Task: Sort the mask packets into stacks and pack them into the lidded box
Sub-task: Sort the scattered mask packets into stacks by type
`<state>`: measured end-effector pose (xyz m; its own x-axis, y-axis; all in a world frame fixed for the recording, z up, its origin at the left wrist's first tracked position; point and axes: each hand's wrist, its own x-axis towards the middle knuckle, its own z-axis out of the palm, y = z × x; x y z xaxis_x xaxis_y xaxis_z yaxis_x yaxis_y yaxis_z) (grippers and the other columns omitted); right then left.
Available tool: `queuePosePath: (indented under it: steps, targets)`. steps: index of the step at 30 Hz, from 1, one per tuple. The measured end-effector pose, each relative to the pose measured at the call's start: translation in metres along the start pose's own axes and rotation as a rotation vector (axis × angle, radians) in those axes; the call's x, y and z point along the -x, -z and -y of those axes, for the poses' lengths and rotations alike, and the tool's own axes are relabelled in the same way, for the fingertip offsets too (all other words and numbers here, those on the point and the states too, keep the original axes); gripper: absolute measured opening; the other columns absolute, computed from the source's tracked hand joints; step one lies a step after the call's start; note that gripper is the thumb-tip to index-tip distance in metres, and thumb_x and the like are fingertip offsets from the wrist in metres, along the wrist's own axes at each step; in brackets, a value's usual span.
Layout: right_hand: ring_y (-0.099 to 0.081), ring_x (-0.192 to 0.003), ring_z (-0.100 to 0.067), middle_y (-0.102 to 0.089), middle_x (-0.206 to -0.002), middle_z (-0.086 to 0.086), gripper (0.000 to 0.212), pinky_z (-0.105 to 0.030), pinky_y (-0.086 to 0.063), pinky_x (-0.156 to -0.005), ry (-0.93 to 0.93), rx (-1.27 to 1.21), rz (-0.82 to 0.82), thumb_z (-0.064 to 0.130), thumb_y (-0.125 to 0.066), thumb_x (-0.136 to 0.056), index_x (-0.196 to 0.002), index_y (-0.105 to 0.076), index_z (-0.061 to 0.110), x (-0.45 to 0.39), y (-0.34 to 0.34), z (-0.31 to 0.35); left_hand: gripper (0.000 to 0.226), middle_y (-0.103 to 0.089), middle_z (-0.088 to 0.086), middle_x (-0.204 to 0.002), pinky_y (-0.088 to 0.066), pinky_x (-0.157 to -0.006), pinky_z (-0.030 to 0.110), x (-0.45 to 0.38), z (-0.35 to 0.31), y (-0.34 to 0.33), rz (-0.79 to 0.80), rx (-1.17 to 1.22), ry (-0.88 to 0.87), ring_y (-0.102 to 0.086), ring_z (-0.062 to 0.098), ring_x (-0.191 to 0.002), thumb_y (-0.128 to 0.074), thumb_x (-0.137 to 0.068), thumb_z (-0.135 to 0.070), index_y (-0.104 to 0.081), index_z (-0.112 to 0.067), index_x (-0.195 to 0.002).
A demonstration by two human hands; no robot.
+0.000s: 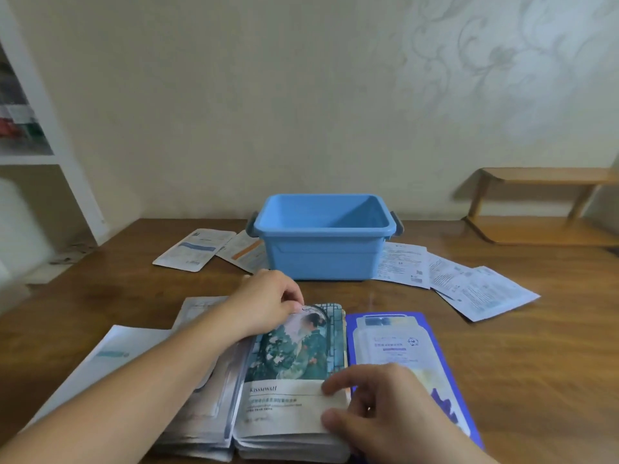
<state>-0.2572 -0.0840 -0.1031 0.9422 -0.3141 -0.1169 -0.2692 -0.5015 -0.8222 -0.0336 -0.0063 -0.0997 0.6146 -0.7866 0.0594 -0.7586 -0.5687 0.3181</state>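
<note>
While both hands grip illustrated packet stack, long axis points toward blue box.

The right hand hides the lower half of the blue-bordered mask packet. Print on the white packets beside the blue plastic box is too small to read

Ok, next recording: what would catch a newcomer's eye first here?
The open blue plastic box stands mid-table with nothing visible inside, white mask packets scattered flat beside it. Nearer, the left hand and right hand grip a thick stack of green illustrated mask packets, beside a blue-edged packet stack.
</note>
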Motion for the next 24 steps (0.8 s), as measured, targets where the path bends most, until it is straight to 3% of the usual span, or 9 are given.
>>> queuePosePath:
  steps: [5, 9, 11, 13, 15, 17, 18, 21, 24]
  targets:
    - [-0.056, -0.056, 0.004, -0.064, -0.061, 0.009, 0.013, -0.005, -0.039, -0.060, 0.056, 0.042, 0.017, 0.034, -0.075, -0.077, -0.089, -0.070, 0.035, 0.001, 0.000, -0.004, 0.014, -0.068, -0.019, -0.102, -0.033, -0.105, 0.041, -0.002, -0.006, 0.002, 0.051, -0.141, 0.003, -0.053, 0.009, -0.108, -0.061, -0.093, -0.039, -0.074, -0.035, -0.097]
    - [-0.059, -0.060, 0.005, -0.067, -0.064, 0.007, 0.015, -0.006, -0.041, -0.060, 0.094, 0.076, 0.032, 0.043, -0.073, -0.079, -0.092, -0.068, 0.039, 0.005, 0.018, -0.005, 0.022, -0.065, -0.016, -0.108, -0.036, -0.104, 0.039, -0.001, -0.021, 0.006, 0.012, -0.252, -0.065, -0.050, 0.011, -0.112, -0.058, -0.093, -0.046, -0.071, -0.034, -0.106]
    - [-0.062, -0.059, 0.001, -0.070, -0.066, 0.008, 0.011, -0.014, -0.047, -0.062, 0.117, 0.090, -0.105, 0.047, -0.070, -0.081, -0.088, -0.066, 0.039, -0.001, 0.041, -0.018, 0.025, -0.063, -0.015, -0.107, -0.042, -0.100, 0.037, -0.003, -0.036, 0.005, -0.027, -0.230, -0.155, -0.050, 0.010, -0.110, -0.058, -0.092, -0.049, -0.069, -0.032, -0.107]
    - [-0.060, -0.063, -0.001, -0.068, -0.068, 0.012, 0.012, -0.022, -0.051, -0.067, 0.109, 0.254, -0.334, 0.048, -0.066, -0.083, -0.091, -0.066, 0.039, -0.019, 0.073, -0.042, 0.027, -0.062, -0.015, -0.107, -0.045, -0.097, 0.037, -0.007, -0.060, 0.002, -0.028, -0.145, -0.226, -0.050, 0.008, -0.108, -0.058, -0.091, -0.051, -0.068, -0.031, -0.106]
    - [-0.061, -0.089, -0.005, -0.068, -0.097, 0.013, 0.027, -0.029, -0.052, -0.081, 0.013, 0.492, -0.460, 0.049, -0.061, -0.086, -0.109, -0.064, 0.036, -0.041, 0.106, -0.069, 0.031, -0.061, -0.013, -0.114, -0.045, -0.097, 0.035, -0.016, -0.089, -0.006, 0.025, -0.107, -0.262, -0.051, 0.008, -0.111, -0.058, -0.091, -0.052, -0.067, -0.031, -0.112]
    - [-0.047, -0.123, -0.018, -0.052, -0.134, 0.007, 0.049, -0.034, -0.045, -0.099, -0.108, 0.726, -0.381, 0.054, -0.055, -0.088, -0.131, -0.052, 0.031, -0.057, 0.132, -0.101, 0.036, -0.061, -0.009, -0.123, -0.046, -0.097, 0.032, -0.029, -0.117, -0.017, 0.104, -0.084, -0.270, -0.054, 0.010, -0.114, -0.060, -0.090, -0.051, -0.064, -0.030, -0.119]
    - [-0.039, -0.131, -0.020, -0.044, -0.142, 0.006, 0.056, -0.037, -0.040, -0.104, -0.144, 0.781, -0.316, 0.058, -0.053, -0.088, -0.136, -0.047, 0.030, -0.060, 0.141, -0.115, 0.039, -0.059, -0.008, -0.127, -0.045, -0.096, 0.031, -0.036, -0.129, -0.022, 0.143, -0.072, -0.273, -0.054, 0.011, -0.115, -0.060, -0.091, -0.050, -0.063, -0.029, -0.123]
    - [-0.028, -0.140, -0.017, -0.035, -0.149, 0.010, 0.059, -0.042, -0.029, -0.111, -0.187, 0.788, -0.237, 0.064, -0.043, -0.090, -0.139, -0.043, 0.032, -0.054, 0.154, -0.140, 0.046, -0.054, -0.004, -0.137, -0.042, -0.102, 0.032, -0.057, -0.156, -0.042, 0.231, -0.045, -0.305, -0.050, 0.014, -0.123, -0.061, -0.091, -0.046, -0.056, -0.026, -0.133]
    - [-0.034, -0.133, -0.013, -0.041, -0.142, 0.013, 0.053, -0.043, -0.029, -0.107, -0.133, 0.867, -0.262, 0.065, -0.038, -0.091, -0.132, -0.049, 0.033, -0.037, 0.154, -0.145, 0.050, -0.049, -0.003, -0.143, -0.039, -0.106, 0.033, -0.069, -0.177, -0.057, 0.261, -0.048, -0.342, -0.045, 0.016, -0.130, -0.060, -0.092, -0.043, -0.051, -0.025, -0.138]
